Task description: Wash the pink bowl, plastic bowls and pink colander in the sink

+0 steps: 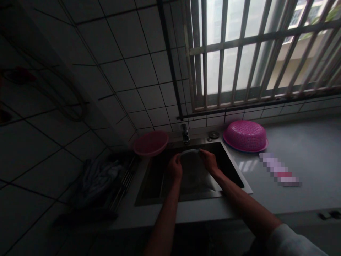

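Observation:
Both my hands are over a dark steel sink [234,170] in a dim kitchen. My left hand [175,166] and my right hand [209,160] each grip one side of a round pale-rimmed bowl or plate [189,152], held under the tap [184,134]. The fingers of both hands are curled round its rim. The dish's inside is too dark to make out.
A pink basin [150,143] sits at the sink's back left corner. A pink perforated basket [245,135] lies upside down on the counter [306,156] to the right. A dark cloth [97,177] and a rack lie to the left. Tiled walls and a barred window stand behind.

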